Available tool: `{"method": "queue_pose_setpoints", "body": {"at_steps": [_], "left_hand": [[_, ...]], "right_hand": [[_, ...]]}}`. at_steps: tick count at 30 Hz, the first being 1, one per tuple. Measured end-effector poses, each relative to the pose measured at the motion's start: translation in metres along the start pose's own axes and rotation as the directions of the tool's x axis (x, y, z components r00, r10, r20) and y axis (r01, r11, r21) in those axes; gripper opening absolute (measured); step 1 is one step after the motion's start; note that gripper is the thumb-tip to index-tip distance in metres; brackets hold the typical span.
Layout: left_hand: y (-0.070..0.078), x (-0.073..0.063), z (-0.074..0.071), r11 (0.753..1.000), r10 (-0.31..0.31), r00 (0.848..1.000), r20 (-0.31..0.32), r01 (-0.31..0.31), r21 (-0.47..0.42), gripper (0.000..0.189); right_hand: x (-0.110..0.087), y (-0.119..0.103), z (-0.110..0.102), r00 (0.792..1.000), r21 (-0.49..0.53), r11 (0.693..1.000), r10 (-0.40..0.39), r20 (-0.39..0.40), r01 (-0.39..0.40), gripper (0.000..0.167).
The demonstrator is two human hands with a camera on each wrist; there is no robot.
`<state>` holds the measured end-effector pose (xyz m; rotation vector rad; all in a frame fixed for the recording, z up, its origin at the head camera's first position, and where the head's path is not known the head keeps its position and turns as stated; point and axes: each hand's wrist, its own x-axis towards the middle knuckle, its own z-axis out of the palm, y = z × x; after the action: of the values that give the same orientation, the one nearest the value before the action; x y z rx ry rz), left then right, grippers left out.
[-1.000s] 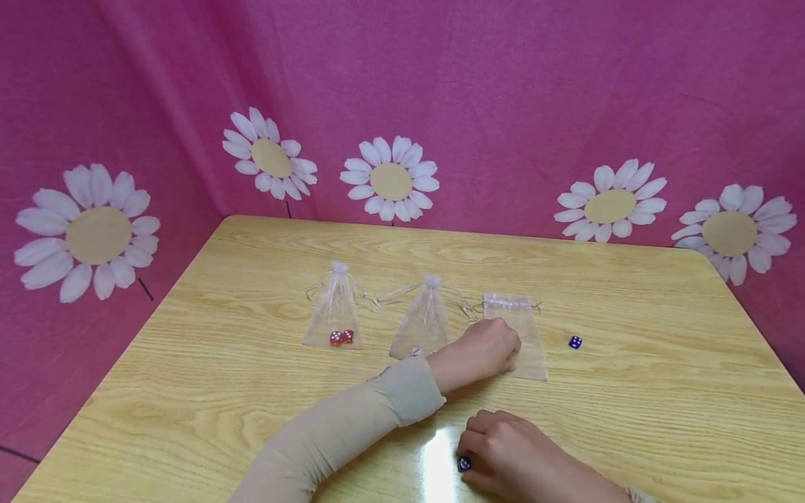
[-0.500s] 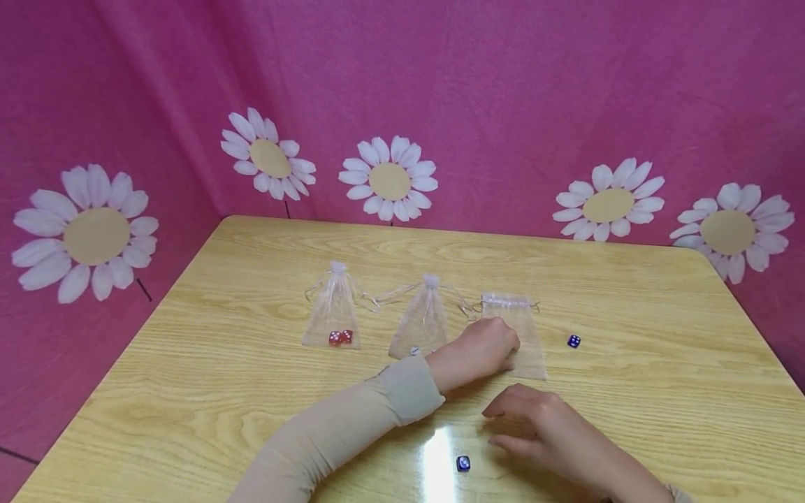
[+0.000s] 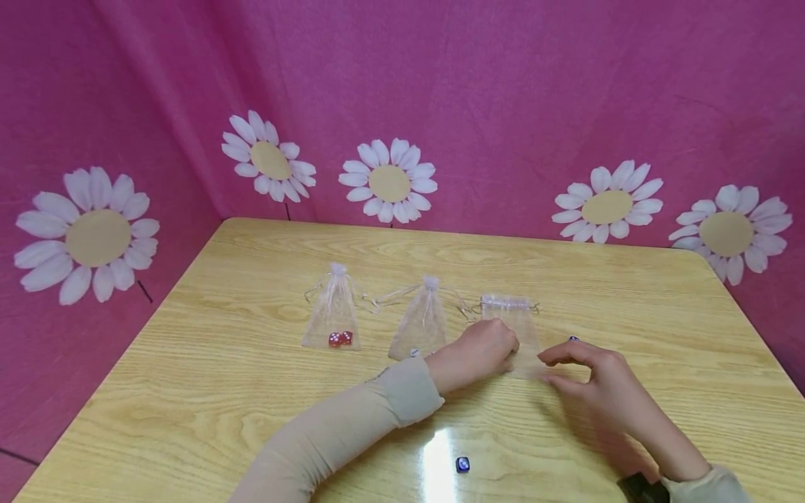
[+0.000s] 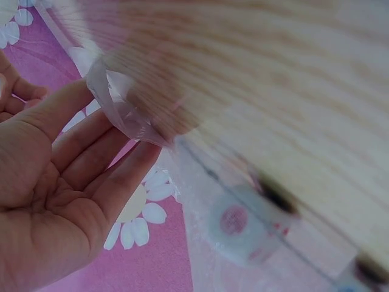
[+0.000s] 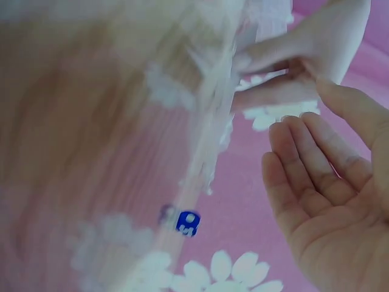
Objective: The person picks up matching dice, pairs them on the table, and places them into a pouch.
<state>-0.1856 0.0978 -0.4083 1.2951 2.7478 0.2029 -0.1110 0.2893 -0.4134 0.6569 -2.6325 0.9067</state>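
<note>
My left hand [image 3: 474, 353] pinches the sheer organza drawstring bag [image 3: 527, 332] at the right of the row. In the left wrist view thumb and fingertips hold a fold of this bag [image 4: 109, 100]. My right hand [image 3: 606, 384] hovers at the bag's lower right corner, thumb and fingers apart, holding nothing. The right wrist view shows its fingers [image 5: 304, 161] loosely extended. One dark blue die [image 3: 462, 464] lies at the front of the table. Another blue die [image 3: 574, 339] is mostly hidden behind the right hand; the right wrist view shows this die [image 5: 188, 223] better.
Left of the held bag stand two cinched organza bags: one bag [image 3: 336, 304] with red dice [image 3: 340, 339], and a middle bag [image 3: 428, 314] with white dice [image 3: 415, 353], partly behind the left wrist. A pink daisy-print cloth [image 3: 490, 126] borders the wooden table [image 3: 251, 419].
The right hand has let go of the front blue die, leaving it on the table, and moved right and forward to the bag's corner. The left hand stays put.
</note>
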Motion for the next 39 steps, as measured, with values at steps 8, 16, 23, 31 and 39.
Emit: {"method": "queue_pose_setpoints", "body": {"at_steps": [8, 16, 23, 31, 39], "left_hand": [[-0.001, -0.001, 0.002, 1.0, -0.002, 1.0, -0.003, 0.002, -0.004, 0.014], [-0.001, -0.001, 0.001, 1.0, -0.001, 1.0, -0.002, 0.001, -0.004, 0.016], [-0.001, -0.001, 0.003, 1.0, -0.002, 1.0, 0.006, 0.002, -0.009, 0.019], [0.0, 0.0, 0.003, 1.0, -0.003, 1.0, 0.008, 0.003, 0.004, 0.018], [-0.001, 0.0, 0.002, 1.0, 0.002, 1.0, 0.002, -0.002, -0.007, 0.025]], "right_hand": [[0.004, 0.019, -0.011, 0.992, -0.005, 0.992, 0.125, -0.024, -0.125, 0.023], [0.008, 0.034, -0.021, 0.984, -0.042, 0.983, 0.177, -0.024, -0.178, 0.025], [0.011, 0.05, -0.026, 0.984, -0.125, 0.976, 0.177, -0.032, -0.18, 0.027], [0.017, 0.057, -0.028, 0.969, -0.202, 0.956, 0.232, 0.081, -0.213, 0.034], [0.024, 0.065, -0.026, 0.954, -0.258, 0.948, 0.238, 0.18, -0.188, 0.026]]}}
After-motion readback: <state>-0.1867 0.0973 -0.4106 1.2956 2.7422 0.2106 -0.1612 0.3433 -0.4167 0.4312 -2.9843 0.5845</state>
